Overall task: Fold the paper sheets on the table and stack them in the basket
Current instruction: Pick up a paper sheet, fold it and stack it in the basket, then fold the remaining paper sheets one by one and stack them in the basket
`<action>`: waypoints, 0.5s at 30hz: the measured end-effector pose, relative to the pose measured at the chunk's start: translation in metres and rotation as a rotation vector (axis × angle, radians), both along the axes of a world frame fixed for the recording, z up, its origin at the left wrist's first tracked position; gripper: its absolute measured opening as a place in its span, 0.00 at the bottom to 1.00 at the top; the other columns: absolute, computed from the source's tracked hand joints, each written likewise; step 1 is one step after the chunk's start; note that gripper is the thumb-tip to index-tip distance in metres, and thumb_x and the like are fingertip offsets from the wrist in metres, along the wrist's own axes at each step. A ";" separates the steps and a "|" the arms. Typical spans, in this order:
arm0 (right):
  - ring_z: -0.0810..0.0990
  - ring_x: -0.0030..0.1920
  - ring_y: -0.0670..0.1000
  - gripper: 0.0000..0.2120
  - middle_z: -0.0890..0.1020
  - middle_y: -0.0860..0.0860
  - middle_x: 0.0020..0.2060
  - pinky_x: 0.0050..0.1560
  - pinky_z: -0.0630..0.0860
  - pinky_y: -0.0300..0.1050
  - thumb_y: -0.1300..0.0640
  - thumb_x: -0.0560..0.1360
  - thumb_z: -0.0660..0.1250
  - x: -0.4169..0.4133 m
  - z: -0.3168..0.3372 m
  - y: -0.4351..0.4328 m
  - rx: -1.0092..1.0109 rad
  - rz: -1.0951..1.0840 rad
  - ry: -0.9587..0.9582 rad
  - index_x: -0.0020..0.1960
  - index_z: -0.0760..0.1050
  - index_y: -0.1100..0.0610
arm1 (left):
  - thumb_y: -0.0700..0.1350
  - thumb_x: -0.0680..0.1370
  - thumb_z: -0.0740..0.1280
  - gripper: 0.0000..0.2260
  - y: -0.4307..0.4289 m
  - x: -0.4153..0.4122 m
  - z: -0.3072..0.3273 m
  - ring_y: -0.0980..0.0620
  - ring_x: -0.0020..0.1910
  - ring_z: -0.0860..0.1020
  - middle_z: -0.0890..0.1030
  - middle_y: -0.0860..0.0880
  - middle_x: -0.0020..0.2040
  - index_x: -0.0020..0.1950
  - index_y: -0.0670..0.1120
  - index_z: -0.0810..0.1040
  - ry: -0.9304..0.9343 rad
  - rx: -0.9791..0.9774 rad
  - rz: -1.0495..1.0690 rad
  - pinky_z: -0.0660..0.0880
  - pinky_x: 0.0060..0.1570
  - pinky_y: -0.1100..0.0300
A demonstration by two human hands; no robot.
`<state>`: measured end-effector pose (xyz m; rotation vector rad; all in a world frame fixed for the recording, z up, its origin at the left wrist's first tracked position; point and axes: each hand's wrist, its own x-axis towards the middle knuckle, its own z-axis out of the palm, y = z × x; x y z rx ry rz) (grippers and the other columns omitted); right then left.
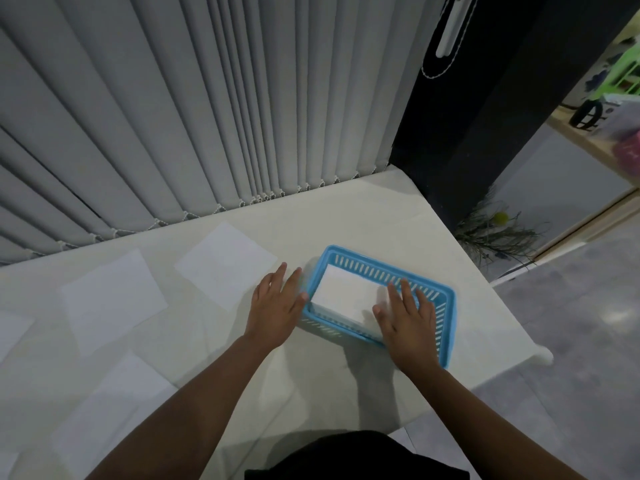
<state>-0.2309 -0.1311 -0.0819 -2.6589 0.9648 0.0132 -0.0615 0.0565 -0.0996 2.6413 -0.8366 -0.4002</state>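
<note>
A blue slotted basket (446, 299) sits on the right part of the white table (346, 216). Folded white paper (341, 294) lies inside it. My right hand (407, 320) rests flat over the basket's near right end, fingers spread on the folded paper, holding nothing. My left hand (277, 303) lies flat on the table just left of the basket, its thumb at the basket's left rim. Several unfolded white sheets lie to the left: one at the back (225, 263), one further left (110, 299) and one nearer me (114, 410).
Grey vertical blinds (173, 116) hang along the table's far edge. The table's right edge and corner (540, 355) drop to a grey floor. A dark pillar (485, 116) and a dry plant (495, 233) stand beyond the right corner.
</note>
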 end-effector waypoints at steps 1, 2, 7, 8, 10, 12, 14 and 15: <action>0.48 0.78 0.57 0.38 0.52 0.50 0.79 0.76 0.43 0.56 0.33 0.73 0.36 0.005 0.002 -0.001 0.005 0.000 -0.005 0.78 0.53 0.48 | 0.58 0.81 0.49 0.24 0.003 0.002 0.001 0.43 0.77 0.54 0.54 0.49 0.79 0.77 0.54 0.55 0.014 -0.009 0.029 0.53 0.75 0.47; 0.48 0.78 0.57 0.38 0.52 0.50 0.79 0.76 0.44 0.56 0.33 0.73 0.36 0.011 0.004 -0.002 0.006 0.010 -0.013 0.78 0.53 0.48 | 0.58 0.82 0.50 0.24 0.005 0.004 0.002 0.44 0.77 0.54 0.54 0.49 0.79 0.77 0.54 0.56 0.027 -0.016 0.064 0.53 0.75 0.47; 0.53 0.77 0.57 0.36 0.56 0.49 0.78 0.76 0.48 0.57 0.34 0.74 0.39 0.061 0.019 0.004 -0.021 0.160 -0.046 0.76 0.58 0.49 | 0.57 0.81 0.53 0.24 0.025 0.025 0.005 0.44 0.77 0.56 0.57 0.48 0.78 0.76 0.51 0.59 0.027 -0.010 0.262 0.55 0.75 0.48; 0.55 0.76 0.57 0.36 0.57 0.50 0.78 0.76 0.49 0.57 0.35 0.74 0.40 0.076 0.022 0.008 -0.020 0.199 -0.057 0.76 0.60 0.50 | 0.56 0.81 0.54 0.24 0.030 0.031 0.006 0.44 0.76 0.57 0.58 0.47 0.78 0.76 0.51 0.60 0.024 -0.004 0.293 0.56 0.74 0.48; 0.56 0.76 0.57 0.34 0.59 0.50 0.77 0.75 0.50 0.57 0.35 0.75 0.41 0.107 0.026 0.018 -0.007 0.283 -0.061 0.75 0.63 0.50 | 0.56 0.81 0.55 0.24 0.043 0.045 0.006 0.43 0.76 0.58 0.60 0.46 0.78 0.75 0.50 0.61 0.017 0.008 0.347 0.57 0.74 0.47; 0.57 0.76 0.57 0.31 0.60 0.50 0.77 0.75 0.51 0.57 0.37 0.77 0.45 0.141 0.025 0.031 -0.003 0.369 -0.045 0.74 0.63 0.50 | 0.54 0.80 0.57 0.24 0.055 0.060 0.006 0.42 0.75 0.60 0.61 0.45 0.77 0.75 0.49 0.63 0.002 0.026 0.399 0.60 0.73 0.47; 0.59 0.75 0.58 0.29 0.61 0.51 0.77 0.75 0.52 0.57 0.39 0.78 0.47 0.175 0.022 0.045 -0.017 0.445 -0.036 0.74 0.64 0.51 | 0.53 0.80 0.58 0.24 0.068 0.075 0.006 0.43 0.74 0.60 0.61 0.45 0.77 0.74 0.48 0.63 0.003 0.054 0.447 0.61 0.72 0.48; 0.60 0.75 0.58 0.28 0.62 0.51 0.76 0.75 0.52 0.57 0.40 0.78 0.49 0.192 0.020 0.053 -0.015 0.476 -0.023 0.74 0.64 0.52 | 0.53 0.80 0.58 0.24 0.074 0.083 0.005 0.43 0.74 0.60 0.61 0.45 0.77 0.75 0.48 0.63 0.013 0.073 0.464 0.60 0.72 0.48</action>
